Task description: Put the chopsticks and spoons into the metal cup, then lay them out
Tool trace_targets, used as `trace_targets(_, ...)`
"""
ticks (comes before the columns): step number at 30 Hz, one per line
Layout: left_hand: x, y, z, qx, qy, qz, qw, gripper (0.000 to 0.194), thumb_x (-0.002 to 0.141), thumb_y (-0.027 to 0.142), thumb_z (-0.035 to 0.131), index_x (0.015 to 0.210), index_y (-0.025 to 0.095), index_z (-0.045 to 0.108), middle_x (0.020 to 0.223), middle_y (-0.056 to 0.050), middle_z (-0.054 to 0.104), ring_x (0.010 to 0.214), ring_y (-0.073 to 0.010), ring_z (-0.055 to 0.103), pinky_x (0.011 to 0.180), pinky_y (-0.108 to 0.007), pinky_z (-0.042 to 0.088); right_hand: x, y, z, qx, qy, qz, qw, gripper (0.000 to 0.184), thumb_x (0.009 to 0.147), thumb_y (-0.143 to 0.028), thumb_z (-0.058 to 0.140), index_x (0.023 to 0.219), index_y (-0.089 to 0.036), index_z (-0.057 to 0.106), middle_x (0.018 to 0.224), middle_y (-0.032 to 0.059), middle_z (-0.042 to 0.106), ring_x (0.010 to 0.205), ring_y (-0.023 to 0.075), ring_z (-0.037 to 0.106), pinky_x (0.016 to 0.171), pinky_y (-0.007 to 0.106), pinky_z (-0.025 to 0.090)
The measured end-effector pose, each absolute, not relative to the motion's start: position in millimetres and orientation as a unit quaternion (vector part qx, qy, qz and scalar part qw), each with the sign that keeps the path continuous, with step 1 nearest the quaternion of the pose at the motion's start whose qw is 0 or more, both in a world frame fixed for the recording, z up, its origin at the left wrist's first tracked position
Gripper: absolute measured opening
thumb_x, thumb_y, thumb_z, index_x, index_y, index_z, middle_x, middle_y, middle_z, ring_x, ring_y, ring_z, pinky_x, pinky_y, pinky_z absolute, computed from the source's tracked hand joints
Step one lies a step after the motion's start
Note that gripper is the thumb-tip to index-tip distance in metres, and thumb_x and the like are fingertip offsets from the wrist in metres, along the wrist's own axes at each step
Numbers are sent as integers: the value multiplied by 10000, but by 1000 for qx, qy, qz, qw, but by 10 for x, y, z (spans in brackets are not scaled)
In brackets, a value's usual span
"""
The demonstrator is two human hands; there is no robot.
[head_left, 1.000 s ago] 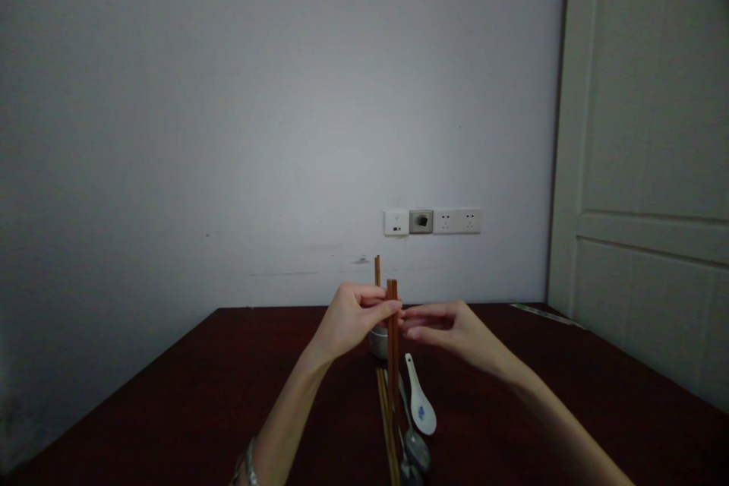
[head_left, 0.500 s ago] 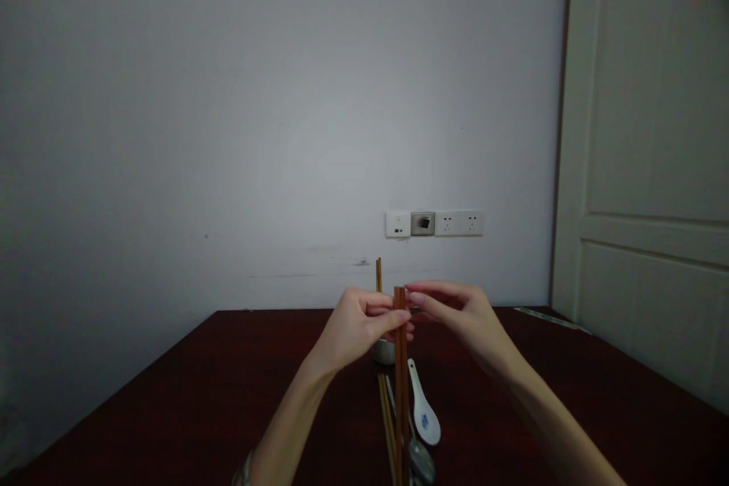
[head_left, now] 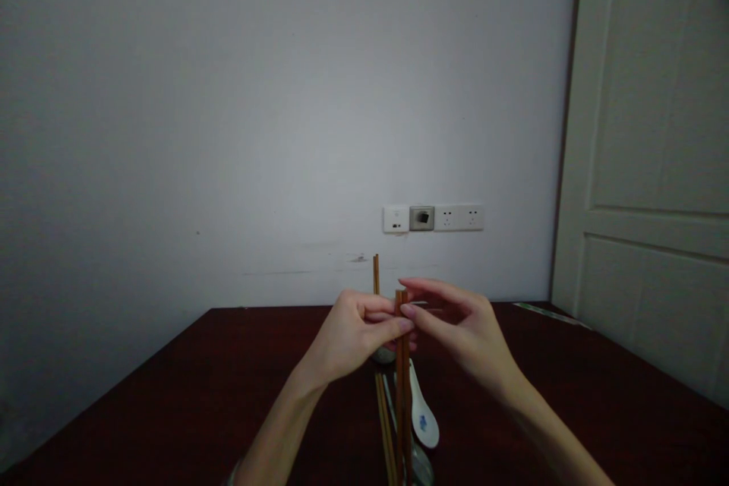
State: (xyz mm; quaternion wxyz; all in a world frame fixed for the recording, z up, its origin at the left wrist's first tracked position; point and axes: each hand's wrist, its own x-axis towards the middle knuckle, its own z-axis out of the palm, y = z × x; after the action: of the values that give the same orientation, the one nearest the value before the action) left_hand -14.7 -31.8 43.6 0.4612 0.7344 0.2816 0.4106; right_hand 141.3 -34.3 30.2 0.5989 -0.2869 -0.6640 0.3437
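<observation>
A pair of reddish-brown chopsticks (head_left: 402,387) stands nearly upright in front of me. My left hand (head_left: 364,334) pinches them near the top, thumb in front and fingers behind. At their upper ends, my right hand (head_left: 461,323) has its thumb and index finger closed on the chopsticks from the right. Behind my left hand is a small pale cup (head_left: 383,355), mostly hidden, with lighter chopsticks (head_left: 376,273) rising above it. On the table below lie more light wooden chopsticks (head_left: 385,425), a metal spoon (head_left: 422,465) partly covered by the held pair, and a white soup spoon (head_left: 424,414) with a blue mark.
The dark red table (head_left: 228,395) reaches back to a pale wall (head_left: 256,129) with sockets (head_left: 459,218) on it. A flat patterned strip (head_left: 550,314) lies at the far right edge. A panelled door (head_left: 654,167) stands on the right.
My right hand has risen from beside my left fingers to the tops of the chopsticks and closed on them. The left hand and chopsticks have shifted slightly right.
</observation>
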Motion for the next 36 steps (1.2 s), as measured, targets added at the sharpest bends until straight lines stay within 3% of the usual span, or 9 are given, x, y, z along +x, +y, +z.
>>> trace_targets(10, -139, -302, 422, 732, 301, 392, 469, 202, 708, 285, 611, 752, 91, 649, 722, -80, 671, 669, -147, 623, 617, -245, 475, 1454, -306, 275, -268, -710, 276, 590, 221, 700, -295, 625, 887, -185, 667, 869, 65, 642, 721, 158, 615, 567, 251, 529)
trace_targets(16, -145, -290, 405, 737, 307, 375, 471, 201, 712, 289, 602, 753, 99, 653, 719, -76, 670, 672, -138, 618, 609, -233, 461, 1483, -307, 307, -256, -737, 202, 592, 156, 703, -253, 623, 837, -201, 681, 864, 61, 657, 799, 170, 607, 688, 296, 510)
trace_targets(29, -125, -252, 382, 737, 306, 378, 469, 244, 700, 313, 613, 783, 89, 662, 744, -97, 673, 696, -162, 622, 633, -263, 478, 1489, -329, 323, -268, -739, 217, 579, 156, 714, -278, 611, 820, -186, 680, 843, 64, 653, 768, 168, 599, 661, 293, 511)
trace_targets(36, -159, -233, 396, 726, 294, 398, 477, 245, 698, 295, 619, 806, 79, 660, 749, -105, 673, 688, -165, 626, 655, -287, 494, 1516, -319, 338, -295, -693, 304, 583, 323, 678, -320, 634, 980, -203, 647, 870, 53, 673, 729, 164, 625, 635, 303, 537)
